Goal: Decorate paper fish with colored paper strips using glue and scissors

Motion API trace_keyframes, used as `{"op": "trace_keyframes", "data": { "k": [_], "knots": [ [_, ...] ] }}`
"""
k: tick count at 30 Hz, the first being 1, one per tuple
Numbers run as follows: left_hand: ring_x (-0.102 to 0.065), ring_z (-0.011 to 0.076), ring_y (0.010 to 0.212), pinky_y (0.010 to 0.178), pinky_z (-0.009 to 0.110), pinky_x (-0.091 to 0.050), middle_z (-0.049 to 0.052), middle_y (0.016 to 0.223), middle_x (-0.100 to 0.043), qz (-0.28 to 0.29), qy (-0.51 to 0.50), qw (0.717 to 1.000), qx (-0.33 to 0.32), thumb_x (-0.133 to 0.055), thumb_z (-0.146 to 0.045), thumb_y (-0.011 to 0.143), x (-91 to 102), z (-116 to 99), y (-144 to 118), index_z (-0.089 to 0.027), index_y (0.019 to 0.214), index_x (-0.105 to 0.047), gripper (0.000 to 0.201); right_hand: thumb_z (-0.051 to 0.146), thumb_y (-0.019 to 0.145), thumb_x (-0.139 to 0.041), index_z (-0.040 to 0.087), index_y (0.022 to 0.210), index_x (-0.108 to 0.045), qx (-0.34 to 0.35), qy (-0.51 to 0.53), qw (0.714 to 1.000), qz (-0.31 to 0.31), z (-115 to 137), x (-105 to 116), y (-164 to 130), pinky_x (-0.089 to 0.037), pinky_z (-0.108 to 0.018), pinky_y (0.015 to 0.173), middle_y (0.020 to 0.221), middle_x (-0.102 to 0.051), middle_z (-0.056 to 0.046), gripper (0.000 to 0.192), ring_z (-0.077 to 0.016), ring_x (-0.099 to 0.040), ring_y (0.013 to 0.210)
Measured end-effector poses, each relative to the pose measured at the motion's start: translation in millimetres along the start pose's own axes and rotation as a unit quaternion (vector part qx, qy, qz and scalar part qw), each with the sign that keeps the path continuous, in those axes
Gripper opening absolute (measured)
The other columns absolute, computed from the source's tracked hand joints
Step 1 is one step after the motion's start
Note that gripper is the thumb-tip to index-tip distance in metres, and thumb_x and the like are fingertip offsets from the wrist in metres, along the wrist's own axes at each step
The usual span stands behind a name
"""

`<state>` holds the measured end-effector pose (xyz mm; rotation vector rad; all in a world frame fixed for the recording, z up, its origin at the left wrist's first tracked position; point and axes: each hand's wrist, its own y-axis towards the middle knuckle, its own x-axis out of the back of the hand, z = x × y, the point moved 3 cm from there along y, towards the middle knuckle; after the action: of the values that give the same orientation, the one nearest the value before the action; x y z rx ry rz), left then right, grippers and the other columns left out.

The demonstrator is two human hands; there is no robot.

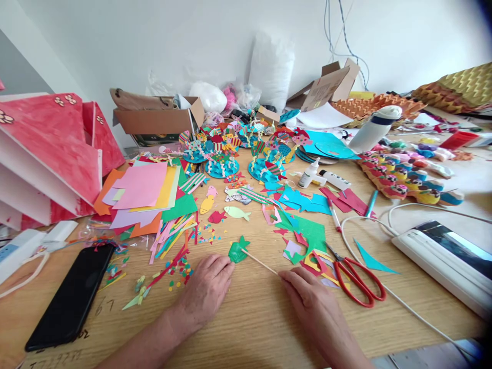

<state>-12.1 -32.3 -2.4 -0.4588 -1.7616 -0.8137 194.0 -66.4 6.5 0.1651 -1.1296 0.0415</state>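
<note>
A green paper fish [237, 251] lies on the wooden table in front of me, with its tail pointing away. At its lower left edge, the fingertips of my left hand [209, 287] are bunched together and hold it against the table. My right hand [307, 292] pinches the near end of a thin wooden stick [261, 262]. The stick's far tip touches the fish beside its tail. Just beyond lie a pale green paper fish [237, 212], a red paper fish [217, 217] and a yellow paper fish [206, 204].
Red-handled scissors [357, 279] lie right of my right hand, among paper scraps. A black phone [71, 297] is at the left. Stacked coloured paper [140, 187], a glue bottle [309, 173] and decorated blue discs [222, 168] stand farther back. A white cable [407, 302] crosses the right side.
</note>
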Motion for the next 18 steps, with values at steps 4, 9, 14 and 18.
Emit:
{"op": "trace_keyframes", "data": {
  "k": [4,9,14,18],
  "knots": [
    [-0.051,0.0178,0.092,0.081,0.035,-0.047,0.007,0.098,-0.058,-0.007,0.004,1.000,-0.001,-0.043,-0.011,0.080,0.7,-0.4,0.4,-0.014,0.101,-0.054,0.024,0.024,0.085,-0.032,0.021,0.080,-0.060,-0.005,-0.007,1.000,0.005,-0.7,-0.8,1.8,-0.045,-0.024,0.059,0.078,-0.060,-0.005,0.029,-0.0148,-0.059,0.069],
    [-0.051,0.0175,0.093,0.082,0.035,-0.047,0.006,0.099,-0.057,-0.002,0.002,1.000,0.003,-0.042,-0.011,0.080,-1.0,0.5,-0.5,-0.015,0.102,-0.054,0.025,0.024,0.085,-0.032,0.021,0.082,-0.061,0.009,0.000,1.000,-0.001,2.0,-1.8,4.5,-0.045,-0.024,0.059,0.078,-0.060,-0.005,0.029,-0.0145,-0.058,0.069],
    [-0.050,0.0175,0.092,0.082,0.035,-0.047,0.006,0.099,-0.057,-0.006,0.005,1.000,0.001,-0.043,-0.011,0.080,-1.4,0.7,-0.2,-0.014,0.101,-0.054,0.024,0.023,0.086,-0.032,0.021,0.084,-0.061,0.006,-0.008,1.000,0.011,1.9,-4.7,9.5,-0.044,-0.024,0.060,0.081,-0.061,-0.004,0.029,-0.0143,-0.058,0.072],
    [-0.051,0.0168,0.090,0.080,0.034,-0.048,0.006,0.096,-0.058,-0.017,0.013,1.000,-0.003,-0.040,-0.012,0.081,-0.3,0.1,0.9,-0.015,0.099,-0.054,0.023,0.023,0.086,-0.032,0.022,0.084,-0.061,0.009,-0.019,1.000,0.007,3.2,-3.6,13.4,-0.043,-0.023,0.057,0.081,-0.061,-0.004,0.029,-0.0141,-0.058,0.070]
  ]
}}
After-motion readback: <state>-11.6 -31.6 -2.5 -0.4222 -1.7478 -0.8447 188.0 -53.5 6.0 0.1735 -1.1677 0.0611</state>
